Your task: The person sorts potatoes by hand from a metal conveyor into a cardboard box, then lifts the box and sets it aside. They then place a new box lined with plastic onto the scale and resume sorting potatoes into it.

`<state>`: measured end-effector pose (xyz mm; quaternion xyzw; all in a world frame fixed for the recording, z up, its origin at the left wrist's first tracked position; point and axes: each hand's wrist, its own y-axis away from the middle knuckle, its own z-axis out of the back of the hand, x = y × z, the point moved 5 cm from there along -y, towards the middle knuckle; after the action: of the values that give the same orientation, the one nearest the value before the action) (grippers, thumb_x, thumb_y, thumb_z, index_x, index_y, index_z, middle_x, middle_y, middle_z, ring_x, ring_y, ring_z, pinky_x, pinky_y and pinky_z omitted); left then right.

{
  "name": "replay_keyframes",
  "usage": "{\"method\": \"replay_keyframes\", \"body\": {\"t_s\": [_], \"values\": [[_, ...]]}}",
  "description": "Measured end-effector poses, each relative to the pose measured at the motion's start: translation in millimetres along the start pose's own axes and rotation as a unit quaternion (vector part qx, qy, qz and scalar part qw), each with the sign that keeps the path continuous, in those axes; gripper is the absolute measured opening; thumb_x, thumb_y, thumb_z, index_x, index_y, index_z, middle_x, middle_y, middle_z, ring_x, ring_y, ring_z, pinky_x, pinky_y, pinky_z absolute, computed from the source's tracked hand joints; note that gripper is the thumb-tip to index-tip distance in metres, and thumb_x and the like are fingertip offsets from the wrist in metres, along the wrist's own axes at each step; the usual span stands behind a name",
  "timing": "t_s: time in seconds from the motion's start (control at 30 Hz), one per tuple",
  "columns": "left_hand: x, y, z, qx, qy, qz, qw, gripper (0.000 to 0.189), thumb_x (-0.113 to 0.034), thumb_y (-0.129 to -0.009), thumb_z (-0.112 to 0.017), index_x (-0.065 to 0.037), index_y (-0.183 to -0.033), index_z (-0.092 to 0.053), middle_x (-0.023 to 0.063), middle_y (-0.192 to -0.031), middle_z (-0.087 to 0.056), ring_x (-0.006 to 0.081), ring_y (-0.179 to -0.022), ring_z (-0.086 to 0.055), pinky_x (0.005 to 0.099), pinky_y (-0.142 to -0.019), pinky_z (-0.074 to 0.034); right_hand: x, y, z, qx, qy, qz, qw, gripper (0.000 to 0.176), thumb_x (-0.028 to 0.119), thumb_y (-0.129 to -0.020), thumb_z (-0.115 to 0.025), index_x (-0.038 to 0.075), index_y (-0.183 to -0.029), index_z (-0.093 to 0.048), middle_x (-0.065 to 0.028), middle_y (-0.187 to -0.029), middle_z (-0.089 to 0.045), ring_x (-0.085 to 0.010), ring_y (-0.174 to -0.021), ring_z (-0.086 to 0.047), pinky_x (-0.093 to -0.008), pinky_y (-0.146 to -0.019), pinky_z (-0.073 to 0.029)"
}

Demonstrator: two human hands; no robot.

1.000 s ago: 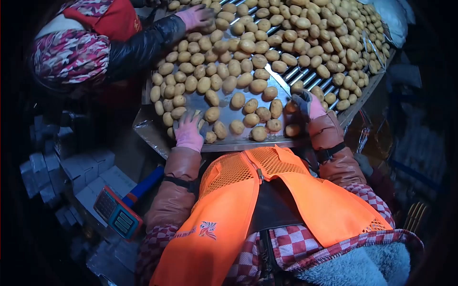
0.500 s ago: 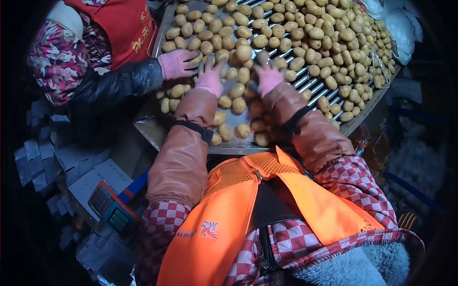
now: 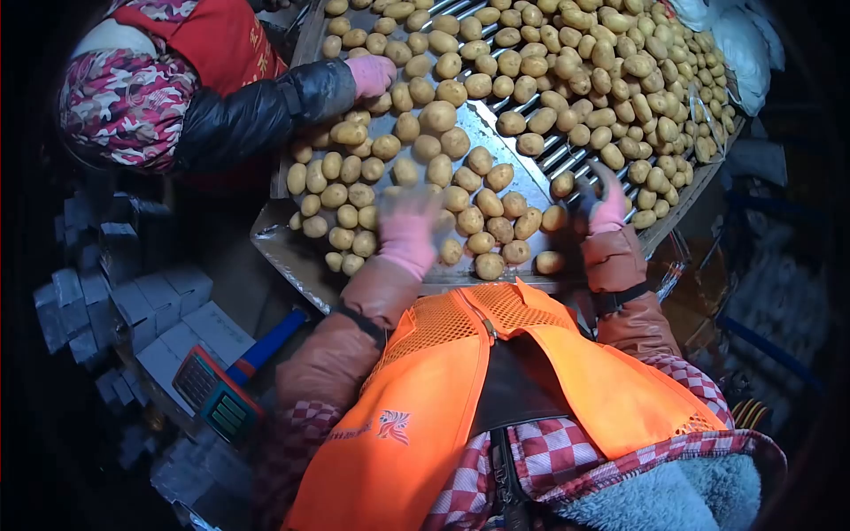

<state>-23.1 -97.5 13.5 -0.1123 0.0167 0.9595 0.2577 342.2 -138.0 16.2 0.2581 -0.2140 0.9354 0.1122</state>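
Note:
Potatoes (image 3: 499, 230) lie loose over a metal sorting table (image 3: 496, 142), many of them near its front edge. My left hand (image 3: 410, 232), in a pink glove with dark fingers, is over the potatoes at front centre. Motion smears its fingers, so its grip cannot be made out. Further right, my right hand (image 3: 606, 203) is open at the edge of the metal rollers (image 3: 561, 157), its gloved fingers apart and curved. A single potato (image 3: 562, 184) sits just left of those fingers, and I see nothing held in them.
A co-worker's pink-gloved hand (image 3: 372, 76) is among potatoes at the table's left side. A large potato heap (image 3: 611, 71) covers the rollers at the back right. White sacks (image 3: 742, 62) stand beyond it. A scale display (image 3: 217, 394) and stacked boxes (image 3: 168, 301) are at lower left.
Both my hands have come back toward me and moved apart, the right one further right. More potatoes lie near the front edge. The co-worker's hand has moved up and slightly right.

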Motion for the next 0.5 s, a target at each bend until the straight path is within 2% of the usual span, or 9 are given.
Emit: {"method": "replay_keyframes", "body": {"t_s": [0.03, 0.1, 0.2, 0.3, 0.33, 0.4, 0.43, 0.47, 0.5], "values": [[-22.8, -5.3, 0.6, 0.002, 0.029, -0.122, 0.992, 0.049, -0.023, -0.078, -0.067, -0.024, -0.127, -0.061, 0.0074, -0.13, -0.055, 0.029, -0.128, -0.046, 0.0593, -0.111, -0.024, -22.9, 0.0, 6.1, 0.032, 0.112, -0.008, 0.993, 0.055, 0.031, -0.079, -0.077, 0.016, -0.13, -0.062, -0.0166, -0.128, -0.061, -0.0368, -0.119, -0.055, -0.0465, -0.101, -0.045], [-3.7, -7.4, -10.4, -0.003, 0.015, -0.107, 0.994, 0.051, -0.019, -0.077, -0.066, -0.024, -0.127, -0.061, 0.0083, -0.129, -0.056, 0.0301, -0.127, -0.047, 0.0567, -0.111, -0.027, -47.9, 7.3, 11.4, 0.077, 0.211, -0.072, 0.972, 0.068, 0.041, -0.078, -0.077, 0.023, -0.139, -0.054, -0.0174, -0.143, -0.048, -0.0398, -0.127, -0.047, -0.052, -0.105, -0.041], [58.9, 16.0, -23.5, -0.009, 0.029, -0.025, 0.999, 0.054, -0.015, -0.076, -0.066, -0.024, -0.129, -0.061, 0.0103, -0.129, -0.056, 0.0325, -0.125, -0.049, 0.0517, -0.109, -0.033, -66.7, 28.0, 19.8, 0.103, 0.196, -0.168, 0.961, 0.077, 0.046, -0.077, -0.077, 0.027, -0.145, -0.046, -0.0198, -0.151, -0.037, -0.0443, -0.132, -0.041, -0.0568, -0.107, -0.039], [81.8, 43.6, -13.0, 0.0, 0.004, 0.112, 0.994, 0.05, -0.012, -0.077, -0.067, -0.021, -0.126, -0.063, 0.0147, -0.129, -0.057, 0.0364, -0.12, -0.053, 0.0467, -0.103, -0.042, -5.7, 42.5, 14.5, 0.237, 0.241, -0.178, 0.924, 0.085, 0.045, -0.073, -0.08, 0.025, -0.147, -0.042, -0.0229, -0.152, -0.033, -0.0461, -0.134, -0.039, -0.0566, -0.108, -0.038], [84.1, 47.3, -7.6, 0.004, -0.012, 0.159, 0.987, 0.047, -0.011, -0.078, -0.068, -0.019, -0.124, -0.065, 0.0165, -0.129, -0.057, 0.0378, -0.117, -0.055, 0.0451, -0.1, -0.046, 17.6, 41.3, 12.3, 0.259, 0.265, -0.15, 0.917, 0.09, 0.043, -0.07, -0.083, 0.016, -0.146, -0.043, -0.0293, -0.149, -0.034, -0.0463, -0.138, -0.035, -0.0488, -0.111, -0.038], [75.6, 24.6, 6.4, 0.004, 0.009, 0.191, 0.982, 0.057, -0.008, -0.073, -0.066, -0.022, -0.129, -0.061, 0.0135, -0.129, -0.057, 0.0356, -0.122, -0.052, 0.0466, -0.102, -0.044, 46.4, 50.2, -1.5, 0.291, 0.12, -0.1, 0.944, 0.089, 0.036, -0.071, -0.083, 0.016, -0.147, -0.041, -0.029, -0.149, -0.035, -0.0479, -0.134, -0.038, -0.0512, -0.108, -0.04], [70.9, 11.5, 9.9, 0.004, 0.022, 0.208, 0.978, 0.062, -0.007, -0.071, -0.065, -0.023, -0.131, -0.06, 0.012, -0.129, -0.056, 0.0344, -0.124, -0.051, 0.0473, -0.103, -0.043, 60.9, 59.9, -11.7, 0.274, 0.152, -0.033, 0.949, 0.09, 0.036, -0.07, -0.083, 0.017, -0.147, -0.042, -0.0257, -0.15, -0.036, -0.0484, -0.131, -0.04, -0.0513, -0.108, -0.041], [67.4, -8.8, 11.6, -0.022, 0.041, 0.18, 0.982, 0.063, -0.006, -0.073, -0.064, -0.023, -0.134, -0.057, 0.0146, -0.127, -0.057, 0.0361, -0.117, -0.056, 0.0477, -0.101, -0.045, 95.1, 54.1, -7.6, 0.353, 0.175, -0.044, 0.918, 0.089, 0.039, -0.069, -0.082, 0.017, -0.146, -0.042, -0.0214, -0.15, -0.038, -0.048, -0.129, -0.042, -0.0521, -0.106, -0.042], [62.5, -34.5, 20.2, -0.023, 0.066, 0.191, 0.979, 0.063, -0.006, -0.076, -0.062, -0.024, -0.136, -0.055, 0.0171, -0.125, -0.058, 0.0373, -0.114, -0.059, 0.0482, -0.099, -0.047, 94.3, 67.6, -26.4, 0.385, 0.214, 0.012, 0.898, 0.082, 0.036, -0.076, -0.075, 0.02, -0.147, -0.038, -0.0127, -0.149, -0.042, -0.05, -0.129, -0.041, -0.0628, -0.097, -0.041]]}}
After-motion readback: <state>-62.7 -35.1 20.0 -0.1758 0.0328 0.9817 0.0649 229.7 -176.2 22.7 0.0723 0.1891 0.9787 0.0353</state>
